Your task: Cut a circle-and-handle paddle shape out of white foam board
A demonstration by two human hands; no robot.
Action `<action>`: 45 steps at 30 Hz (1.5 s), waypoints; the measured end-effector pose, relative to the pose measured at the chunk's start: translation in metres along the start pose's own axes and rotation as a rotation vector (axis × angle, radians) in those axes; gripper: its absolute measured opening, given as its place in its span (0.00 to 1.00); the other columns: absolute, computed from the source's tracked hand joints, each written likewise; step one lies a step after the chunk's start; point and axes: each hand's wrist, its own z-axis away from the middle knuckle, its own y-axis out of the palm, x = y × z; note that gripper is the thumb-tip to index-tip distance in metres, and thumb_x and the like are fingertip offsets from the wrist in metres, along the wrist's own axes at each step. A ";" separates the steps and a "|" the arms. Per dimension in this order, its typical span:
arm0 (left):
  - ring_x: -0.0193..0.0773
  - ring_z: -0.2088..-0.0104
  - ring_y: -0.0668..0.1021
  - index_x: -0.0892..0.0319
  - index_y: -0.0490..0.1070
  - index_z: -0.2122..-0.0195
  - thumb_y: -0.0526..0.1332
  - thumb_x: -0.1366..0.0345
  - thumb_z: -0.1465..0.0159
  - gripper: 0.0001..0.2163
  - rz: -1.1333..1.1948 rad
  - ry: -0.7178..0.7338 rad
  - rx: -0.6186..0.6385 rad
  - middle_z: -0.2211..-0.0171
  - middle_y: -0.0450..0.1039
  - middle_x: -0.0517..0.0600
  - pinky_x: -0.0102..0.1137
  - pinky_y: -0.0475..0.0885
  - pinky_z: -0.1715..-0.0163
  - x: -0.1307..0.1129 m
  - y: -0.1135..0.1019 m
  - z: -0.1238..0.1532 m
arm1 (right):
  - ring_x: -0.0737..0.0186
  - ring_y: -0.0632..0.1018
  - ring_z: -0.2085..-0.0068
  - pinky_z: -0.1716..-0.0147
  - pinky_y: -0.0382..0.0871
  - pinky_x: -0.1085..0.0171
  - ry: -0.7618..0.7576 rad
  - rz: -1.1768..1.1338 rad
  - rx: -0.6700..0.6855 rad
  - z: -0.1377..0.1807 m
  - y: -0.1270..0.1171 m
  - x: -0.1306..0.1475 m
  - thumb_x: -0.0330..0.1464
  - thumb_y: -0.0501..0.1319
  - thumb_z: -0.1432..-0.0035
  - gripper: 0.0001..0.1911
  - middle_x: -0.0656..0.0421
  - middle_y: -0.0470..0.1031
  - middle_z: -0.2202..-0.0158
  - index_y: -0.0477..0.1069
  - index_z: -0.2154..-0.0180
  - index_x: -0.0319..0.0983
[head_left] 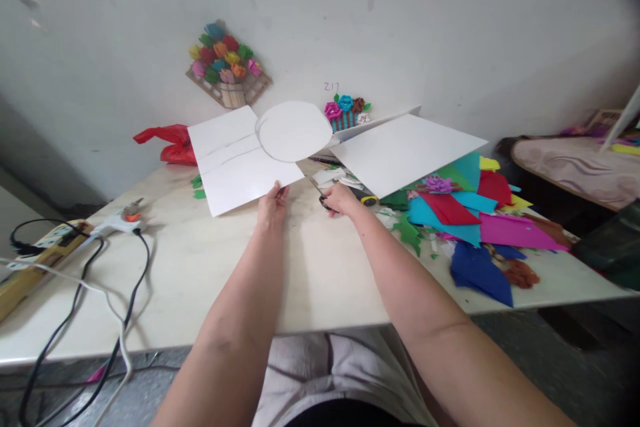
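My left hand [273, 203] pinches the near edge of a white sheet of card [235, 163] and holds it tilted above the table. A round white disc [293, 130] hangs from that sheet's right side, partly cut out. My right hand [341, 199] is closed on the black handles of scissors [320, 195], whose blades point toward the sheet's lower right corner. A second large white sheet [405, 150] lies to the right, resting over coloured paper.
A pale table [320, 273] carries a glue gun [123, 217] with black cables at left, a red plastic bag [170, 143], and a heap of coloured felt pieces [465, 213] at right. Paper-flower crafts [225, 63] lean on the wall. A bed [575, 167] stands far right.
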 end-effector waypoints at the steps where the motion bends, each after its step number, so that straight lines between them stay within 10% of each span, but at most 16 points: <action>1: 0.28 0.73 0.79 0.61 0.71 0.64 0.58 0.82 0.38 0.10 0.010 -0.001 -0.002 0.74 0.76 0.45 0.22 0.77 0.64 0.000 0.000 0.000 | 0.63 0.77 0.77 0.75 0.69 0.68 0.002 -0.096 0.007 -0.003 0.001 -0.003 0.29 0.62 0.46 0.06 0.58 0.74 0.82 0.78 0.70 0.37; 7: 0.28 0.74 0.80 0.60 0.71 0.60 0.58 0.80 0.36 0.10 -0.014 -0.009 -0.031 0.73 0.77 0.45 0.23 0.78 0.63 -0.002 0.001 0.001 | 0.72 0.68 0.86 0.88 0.54 0.74 0.060 -0.460 0.117 0.001 -0.003 -0.010 0.34 0.69 0.47 0.08 0.63 0.69 0.85 0.73 0.70 0.36; 17: 0.31 0.74 0.79 0.60 0.71 0.61 0.55 0.80 0.35 0.09 0.074 -0.040 -0.044 0.76 0.76 0.45 0.24 0.78 0.65 -0.002 0.004 0.004 | 0.71 0.74 0.81 0.88 0.58 0.75 -0.129 -0.517 0.371 0.013 -0.023 -0.016 0.44 0.66 0.44 0.18 0.57 0.77 0.76 0.66 0.68 0.36; 45: 0.29 0.75 0.79 0.62 0.72 0.66 0.56 0.83 0.37 0.11 -0.010 -0.073 0.114 0.76 0.75 0.45 0.24 0.78 0.65 0.011 0.004 0.006 | 0.70 0.72 0.79 0.85 0.56 0.72 -0.161 -0.500 0.089 0.010 0.007 0.007 0.53 0.63 0.48 0.25 0.60 0.73 0.75 0.68 0.64 0.37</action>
